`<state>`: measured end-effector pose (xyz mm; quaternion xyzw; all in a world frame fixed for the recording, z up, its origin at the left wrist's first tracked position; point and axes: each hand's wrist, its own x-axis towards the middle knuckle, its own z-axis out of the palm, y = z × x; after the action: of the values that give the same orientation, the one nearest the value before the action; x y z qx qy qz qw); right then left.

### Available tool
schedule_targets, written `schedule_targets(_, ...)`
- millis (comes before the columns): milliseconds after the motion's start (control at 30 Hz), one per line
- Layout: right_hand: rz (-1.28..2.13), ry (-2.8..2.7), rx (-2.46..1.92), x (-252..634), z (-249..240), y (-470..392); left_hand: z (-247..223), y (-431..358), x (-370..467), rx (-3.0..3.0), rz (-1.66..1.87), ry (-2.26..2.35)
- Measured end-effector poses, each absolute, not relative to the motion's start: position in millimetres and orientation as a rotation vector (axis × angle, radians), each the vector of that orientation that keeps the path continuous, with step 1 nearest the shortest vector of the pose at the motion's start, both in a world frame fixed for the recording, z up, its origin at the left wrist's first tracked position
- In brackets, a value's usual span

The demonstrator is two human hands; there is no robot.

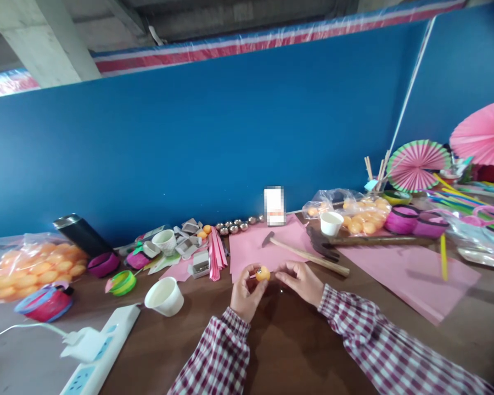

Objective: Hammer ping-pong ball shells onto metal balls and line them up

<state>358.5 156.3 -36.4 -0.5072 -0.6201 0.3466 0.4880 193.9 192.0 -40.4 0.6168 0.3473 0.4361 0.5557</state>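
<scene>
My left hand point(246, 292) is closed around an orange table tennis ball point(264, 275), gripped between thumb and fingers. A small greyish spot shows near the top of the ball. Just to the right, my right hand point(302, 282) has its thumb and forefinger pinched together near the ball. Whatever sits between those fingertips, if anything, is too small to make out. Behind both hands a hammer point(296, 251) with a wooden handle lies across pink paper point(247, 249). A white paper cup point(164, 296) stands left of my left hand.
Bags of orange balls point(37, 269) lie at left and back right. A power strip point(102, 351) with a plug occupies the front left. Steel balls point(233, 226), pink paper strips point(217, 255), a black bottle point(82, 236) and another cup point(331, 223) stand along the blue partition point(214, 137).
</scene>
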Motion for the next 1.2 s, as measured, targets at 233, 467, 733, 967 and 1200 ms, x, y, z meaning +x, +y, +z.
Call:
schedule_targets(233, 1.035, -1.329, -1.145, 351.3, -32.7, 153.3, -42.0, 191.0, 195.0, 1.503, 1.022, 0.854)
schedule_targets(467, 1.026, -1.334, -1.126, 353.0, -34.7, 155.2, -40.6, 188.4, 194.7, 1.6, 1.013, 0.869)
schedule_targets(733, 1.051, -1.365, -1.149, 350.7, -28.5, 153.0, -44.4, 189.8, 193.3, 1.657, 1.066, 0.883)
schedule_targets(967, 1.024, -1.396, -1.195, 350.6, -26.0, 151.8, -47.4, 190.3, 192.9, 1.726, 1.077, 0.862)
schedule_targets(1200, 1.006, -1.406, -1.222, 351.2, -27.3, 152.6, -47.2, 191.4, 193.0, 1.74, 1.087, 0.868)
